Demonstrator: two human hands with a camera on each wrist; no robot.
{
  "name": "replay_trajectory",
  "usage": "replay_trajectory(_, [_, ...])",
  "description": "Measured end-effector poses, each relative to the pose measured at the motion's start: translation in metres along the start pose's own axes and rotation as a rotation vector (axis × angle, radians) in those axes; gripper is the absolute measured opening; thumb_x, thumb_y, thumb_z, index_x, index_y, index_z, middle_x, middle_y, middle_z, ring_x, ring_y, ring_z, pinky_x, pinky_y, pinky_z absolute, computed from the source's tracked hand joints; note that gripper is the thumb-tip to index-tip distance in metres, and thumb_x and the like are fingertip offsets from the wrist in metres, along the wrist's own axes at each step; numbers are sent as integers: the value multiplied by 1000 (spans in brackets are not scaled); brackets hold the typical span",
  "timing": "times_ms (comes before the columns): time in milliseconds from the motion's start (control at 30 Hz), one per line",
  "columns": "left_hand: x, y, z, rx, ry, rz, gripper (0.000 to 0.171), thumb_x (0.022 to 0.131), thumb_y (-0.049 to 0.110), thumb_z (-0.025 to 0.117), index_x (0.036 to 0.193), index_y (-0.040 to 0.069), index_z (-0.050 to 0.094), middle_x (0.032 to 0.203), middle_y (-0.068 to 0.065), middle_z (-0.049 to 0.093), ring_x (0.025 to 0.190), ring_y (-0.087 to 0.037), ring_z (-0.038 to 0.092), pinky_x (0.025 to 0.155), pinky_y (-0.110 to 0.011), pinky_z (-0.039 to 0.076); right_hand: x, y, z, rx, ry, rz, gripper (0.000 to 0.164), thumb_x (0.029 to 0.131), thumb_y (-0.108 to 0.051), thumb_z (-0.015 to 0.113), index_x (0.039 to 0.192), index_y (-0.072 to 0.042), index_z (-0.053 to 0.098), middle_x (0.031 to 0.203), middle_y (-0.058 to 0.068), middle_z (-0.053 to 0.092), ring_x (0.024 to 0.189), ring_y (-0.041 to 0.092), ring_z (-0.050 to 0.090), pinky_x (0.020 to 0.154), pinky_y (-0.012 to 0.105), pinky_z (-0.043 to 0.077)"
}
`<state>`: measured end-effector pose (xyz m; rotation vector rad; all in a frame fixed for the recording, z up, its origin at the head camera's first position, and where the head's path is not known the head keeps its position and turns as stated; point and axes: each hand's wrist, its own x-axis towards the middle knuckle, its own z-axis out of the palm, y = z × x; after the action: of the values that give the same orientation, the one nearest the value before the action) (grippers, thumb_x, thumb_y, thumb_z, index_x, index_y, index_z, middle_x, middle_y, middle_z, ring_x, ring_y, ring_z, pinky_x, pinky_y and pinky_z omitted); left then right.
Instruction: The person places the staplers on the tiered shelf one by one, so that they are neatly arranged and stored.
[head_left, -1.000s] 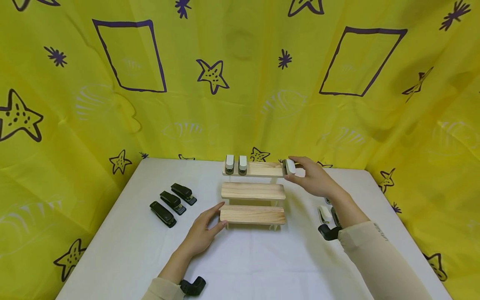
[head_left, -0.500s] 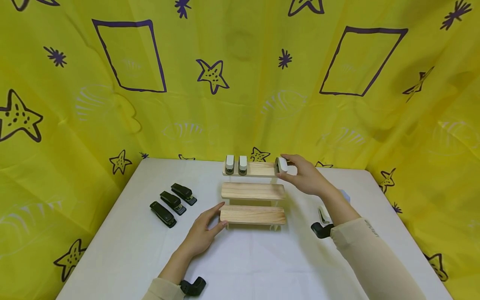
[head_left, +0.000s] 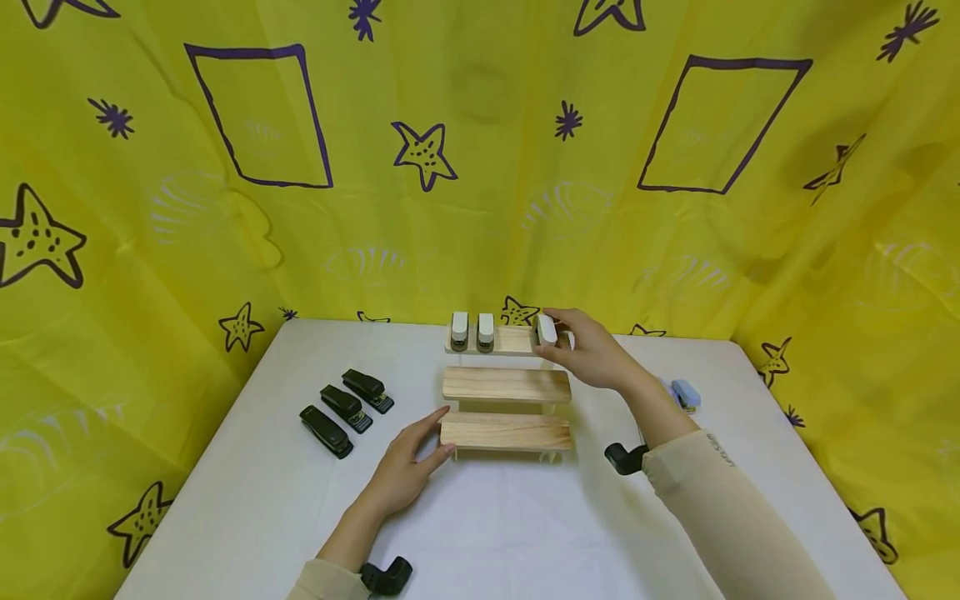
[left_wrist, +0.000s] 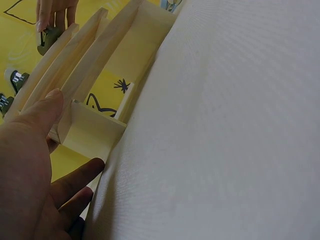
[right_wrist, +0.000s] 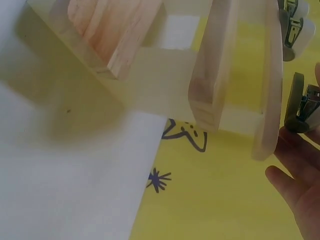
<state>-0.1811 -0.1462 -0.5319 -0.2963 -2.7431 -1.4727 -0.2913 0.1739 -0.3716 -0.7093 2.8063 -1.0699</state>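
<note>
I have the right hand [head_left: 588, 350] pinching a white stapler [head_left: 547, 331], slightly tilted, at the right part of the top shelf [head_left: 513, 340]; I can't tell whether its base touches wood. It has just shifted left, which I judge narrows the gap to the two standing staplers [head_left: 485, 331]. The left hand [head_left: 403, 465], fingers spread wide, touches the bottom shelf's [head_left: 506, 432] left end. Farther left lie three black staplers [head_left: 326, 432].

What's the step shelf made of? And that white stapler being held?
The step shelf looks like smooth, pale wood: grain lines show. The white stapler seems smooth plastic on top, being evenly coloured; its dark base could be plastic or metal.
</note>
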Motion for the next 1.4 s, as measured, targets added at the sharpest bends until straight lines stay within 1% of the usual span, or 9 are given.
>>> replay_trajectory(267, [-1,1,0,1,6,-6,62,98,49,68,154,46,44,157,1,51,152,-30,39,125,-61,29,7,-6,8,40,-15,16,75,99,-36,71,159,-6,38,133,14,52,112,29,49,96,45,44])
replay_trajectory(500, [-2,2,0,-4,7,-9,62,97,50,68,154,47,44,157,0,52,152,-31,39,125,-61,28,13,-11,14,61,-16,9,76,99,-36,72,159,-5,38,134,16,51,113,31,48,95,47,43])
replay_trajectory(600, [-2,1,1,-2,7,-6,62,97,51,68,154,47,44,157,0,52,152,-31,39,124,-62,29,15,-13,18,63,-15,13,77,99,-37,72,160,-6,37,141,17,51,119,30,50,105,51,46])
replay_trajectory(700, [-2,1,1,4,9,-3,62,97,51,68,154,48,43,158,0,51,152,-32,40,124,-62,29,17,-15,21,62,-16,17,77,99,-38,71,160,-6,36,145,17,49,121,31,50,109,53,45])
replay_trajectory(800, [-2,1,1,4,11,-3,62,97,50,68,154,49,43,158,1,51,152,-31,40,124,-62,29,20,-17,24,52,-11,10,76,100,-38,70,160,-6,37,138,17,51,115,30,50,99,48,44])
replay_trajectory(933, [-2,1,1,-3,7,0,62,97,49,69,154,48,43,157,1,51,152,-31,39,124,-62,29,22,-18,26,43,-1,-4,75,100,-37,70,159,-4,38,123,16,52,98,27,48,87,44,39])
replay_trajectory(1133, [-1,2,1,-3,9,11,62,98,49,69,155,45,44,156,0,53,151,-31,40,124,-61,29,22,-21,27,36,2,-14,74,100,-36,70,157,-1,39,108,14,51,85,23,46,81,41,39])
replay_trajectory(1333, [-1,1,1,0,8,9,62,98,49,68,155,44,44,158,1,51,152,-31,40,124,-61,29,26,-23,30,34,2,-15,74,99,-38,71,157,-3,40,87,8,47,66,18,39,69,36,36])
replay_trajectory(1400, [-1,1,1,2,7,6,62,98,49,68,155,45,44,158,1,51,152,-31,39,124,-61,29,27,-23,31,25,5,-14,74,99,-38,71,158,-4,40,86,10,48,67,20,40,71,38,39])
